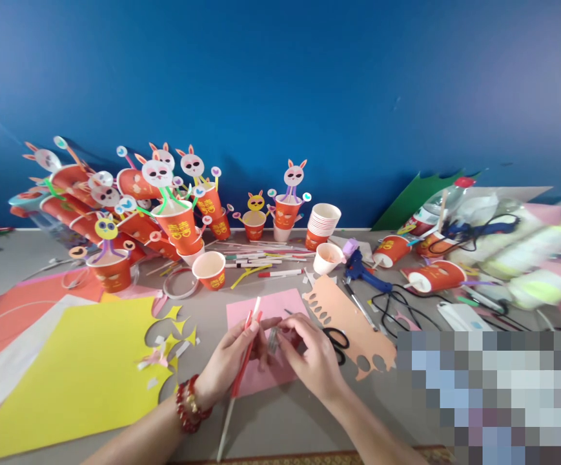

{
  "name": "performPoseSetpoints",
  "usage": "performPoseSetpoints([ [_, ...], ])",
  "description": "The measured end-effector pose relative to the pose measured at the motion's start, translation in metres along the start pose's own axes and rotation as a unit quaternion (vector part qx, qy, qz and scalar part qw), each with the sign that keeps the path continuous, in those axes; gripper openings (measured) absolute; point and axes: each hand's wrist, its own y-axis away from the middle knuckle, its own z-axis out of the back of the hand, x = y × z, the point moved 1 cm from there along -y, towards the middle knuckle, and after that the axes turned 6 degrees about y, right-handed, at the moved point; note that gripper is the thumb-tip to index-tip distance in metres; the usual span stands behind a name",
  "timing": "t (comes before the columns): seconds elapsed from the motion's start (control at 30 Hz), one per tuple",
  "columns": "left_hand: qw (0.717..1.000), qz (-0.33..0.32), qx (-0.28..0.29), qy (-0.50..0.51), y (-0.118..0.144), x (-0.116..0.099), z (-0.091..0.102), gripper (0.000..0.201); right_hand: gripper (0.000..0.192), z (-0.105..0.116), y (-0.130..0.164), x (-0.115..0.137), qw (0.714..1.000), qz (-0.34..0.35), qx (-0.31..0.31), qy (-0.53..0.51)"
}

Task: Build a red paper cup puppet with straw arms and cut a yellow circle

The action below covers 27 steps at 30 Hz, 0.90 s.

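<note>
A thin red and white stick [242, 361] runs slantwise through the left hand [229, 361], its upper end rising above the fingers and its lower white end reaching down toward the near edge of the worktop [270, 420]. The left grip is closed around that stick. Just beside it, the right hand [312, 358] pinches a small pale, partly see-through piece [273, 340] between thumb and fingertips (too small and blurred to say what it is), so the right grip is narrow and closed on it. The two hands nearly meet, with the small piece close to the stick. A red bead bracelet [188, 403] sits on the left wrist.

Both hands hover over a pink sheet [270, 307] lying flat on the worktop. To its right lies an orange paper strip [345, 316] with a row of oval holes cut out, and black-handled scissors [337, 339] rest partly on it. To the left spreads a large yellow sheet [77, 374] with jagged cut edges, beside red paper [13, 310].

Farther back stand red paper cups [181, 226] topped with rabbit faces on bent stems, a stack of plain cups [323, 223], one open cup [210, 268], loose markers [280, 272] and a blue glue gun [362, 271] with its black cord. A blue wall [280, 84] rises behind.
</note>
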Motion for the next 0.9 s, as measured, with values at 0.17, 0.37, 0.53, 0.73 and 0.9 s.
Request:
performPoseSetpoints([
  [0.17, 1.0, -0.004, -0.006, -0.002, -0.0004, 0.0057, 0.0017, 0.035, 0.007, -0.0001, -0.001, -0.0003, 1.0, -0.012, -0.007, -0.012],
  [0.37, 1.0, 0.009, -0.014, 0.011, 0.0004, 0.0007, -0.0038, 0.036, 0.01, 0.0011, -0.0012, 0.0003, 0.999, -0.014, -0.014, -0.032],
  [0.53, 0.999, 0.023, -0.021, 0.041, 0.0007, -0.0016, -0.0053, 0.036, 0.008, 0.0, -0.0018, 0.0018, 1.0, -0.006, -0.018, -0.024],
  [0.73, 0.998, 0.032, -0.012, 0.046, 0.0018, 0.0006, -0.0021, 0.036, 0.007, -0.0023, -0.0011, 0.0017, 1.0, -0.019, -0.021, -0.011],
  [0.9, 0.998, 0.045, -0.017, 0.037, 0.0018, 0.003, -0.001, 0.053, 0.015, -0.0017, -0.001, -0.0011, 1.0, -0.011, -0.013, -0.022],
])
